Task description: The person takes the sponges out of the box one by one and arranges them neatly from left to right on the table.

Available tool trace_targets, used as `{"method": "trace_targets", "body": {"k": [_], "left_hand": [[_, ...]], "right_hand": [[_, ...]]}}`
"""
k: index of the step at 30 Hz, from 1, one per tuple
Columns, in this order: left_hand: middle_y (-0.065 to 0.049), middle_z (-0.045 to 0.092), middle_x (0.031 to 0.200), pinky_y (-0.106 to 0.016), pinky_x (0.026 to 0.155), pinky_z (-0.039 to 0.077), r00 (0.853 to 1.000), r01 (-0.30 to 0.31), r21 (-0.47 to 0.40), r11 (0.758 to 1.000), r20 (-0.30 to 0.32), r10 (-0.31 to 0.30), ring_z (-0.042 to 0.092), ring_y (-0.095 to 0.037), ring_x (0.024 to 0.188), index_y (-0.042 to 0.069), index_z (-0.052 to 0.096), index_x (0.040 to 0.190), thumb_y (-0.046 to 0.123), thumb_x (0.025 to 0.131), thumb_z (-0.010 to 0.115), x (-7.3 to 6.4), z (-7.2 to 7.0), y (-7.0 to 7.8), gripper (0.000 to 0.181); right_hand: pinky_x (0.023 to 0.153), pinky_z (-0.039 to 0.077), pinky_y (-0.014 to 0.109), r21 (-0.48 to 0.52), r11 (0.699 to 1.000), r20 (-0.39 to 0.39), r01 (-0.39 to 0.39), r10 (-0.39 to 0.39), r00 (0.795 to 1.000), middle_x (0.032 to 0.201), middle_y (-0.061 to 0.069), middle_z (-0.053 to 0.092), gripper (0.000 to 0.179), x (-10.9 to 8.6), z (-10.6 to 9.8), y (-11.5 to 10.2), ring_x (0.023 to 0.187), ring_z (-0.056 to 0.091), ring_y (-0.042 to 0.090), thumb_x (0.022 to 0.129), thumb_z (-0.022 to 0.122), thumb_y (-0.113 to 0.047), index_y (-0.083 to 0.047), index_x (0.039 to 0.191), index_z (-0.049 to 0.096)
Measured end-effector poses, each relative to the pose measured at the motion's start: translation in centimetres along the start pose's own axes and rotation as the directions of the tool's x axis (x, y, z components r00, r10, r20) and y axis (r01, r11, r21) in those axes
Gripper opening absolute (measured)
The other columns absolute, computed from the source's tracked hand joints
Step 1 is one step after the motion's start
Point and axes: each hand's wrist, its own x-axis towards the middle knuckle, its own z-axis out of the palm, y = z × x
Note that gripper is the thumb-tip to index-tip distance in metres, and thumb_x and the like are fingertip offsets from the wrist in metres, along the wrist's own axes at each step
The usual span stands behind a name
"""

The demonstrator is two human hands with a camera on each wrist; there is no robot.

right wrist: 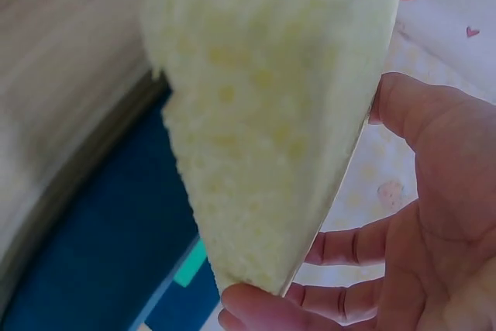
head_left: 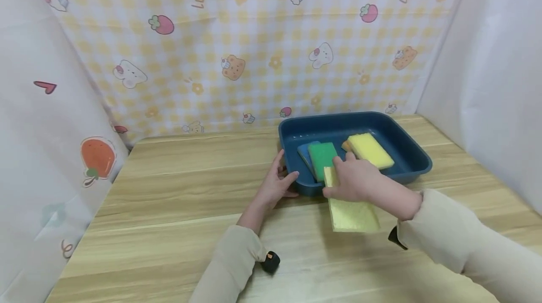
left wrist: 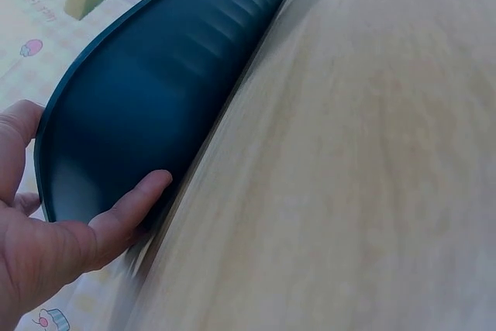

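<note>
My right hand grips a pale yellow sponge by its upper end, over the front rim of a dark blue tray. Seen from the right wrist, the sponge is pinched at its edges between thumb and fingers. Around the tray's front left corner, my left hand rests with thumb and fingers spread along the outer walls. Inside the tray, a green sponge leans on a blue sponge at the left. Farther right a yellow sponge partly covers something orange.
The tray stands on a wood-grain table, near the back edge. A checked, cartoon-print curtain hangs behind it. White sheets close off the left and right sides. Small black devices show at both sleeves.
</note>
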Motion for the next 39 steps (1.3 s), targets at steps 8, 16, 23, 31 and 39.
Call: {"method": "trace_targets", "body": {"k": [8,16,23,31,39], "left_hand": [[-0.029,0.020,0.139,-0.056,0.073,0.048,1.000,-0.001,-0.012,1.000,0.020,0.001,0.038,-0.042,0.119,0.025,0.006,0.146,0.007,0.090,0.053,-0.6,-0.3,0.9,0.075],[-0.031,0.016,0.140,-0.058,0.077,0.045,0.999,0.007,0.000,1.000,0.032,-0.007,0.034,-0.042,0.122,0.019,0.001,0.146,0.004,0.091,0.049,-1.7,0.1,2.4,0.075],[-0.030,0.017,0.140,-0.055,0.073,0.048,1.000,0.004,-0.008,1.000,0.022,-0.004,0.038,-0.043,0.118,0.023,0.005,0.146,0.006,0.091,0.051,-0.7,-0.1,1.2,0.074],[-0.028,0.025,0.137,-0.049,0.069,0.052,1.000,-0.007,0.022,1.000,0.001,0.007,0.046,-0.041,0.112,0.029,0.008,0.145,0.010,0.090,0.053,-0.2,0.0,0.4,0.073],[-0.025,0.027,0.136,-0.047,0.067,0.053,1.000,0.009,0.030,1.000,-0.014,-0.008,0.047,-0.039,0.112,0.031,0.010,0.145,0.009,0.090,0.054,-0.1,0.1,0.1,0.074]], "right_hand": [[0.048,0.047,0.034,0.042,0.999,0.025,0.000,-0.001,1.000,0.113,0.031,0.046,0.077,-1.4,1.0,-1.2,0.055,0.050,0.027,0.074,0.066,-0.047,0.005,0.126,0.043],[0.059,0.051,0.044,0.054,0.999,0.051,0.002,-0.004,0.999,0.115,0.031,0.045,0.075,-2.2,2.7,-1.5,0.073,0.055,0.040,0.074,0.065,-0.046,0.005,0.125,0.044],[0.064,0.050,0.046,0.113,0.994,0.069,0.000,-0.008,0.998,0.111,0.028,0.048,0.075,-2.4,5.5,-1.8,0.078,0.055,0.039,0.072,0.068,-0.044,0.006,0.124,0.045],[0.080,0.047,0.052,0.123,0.992,0.073,0.017,-0.026,0.997,0.121,0.033,0.044,0.082,-2.2,8.0,-2.3,0.095,0.053,0.046,0.070,0.069,-0.047,0.009,0.125,0.045],[0.075,0.048,0.050,0.092,0.996,0.039,0.017,-0.021,0.999,0.116,0.030,0.048,0.079,-2.2,9.1,-2.5,0.085,0.055,0.042,0.069,0.070,-0.048,0.007,0.121,0.048]]}}
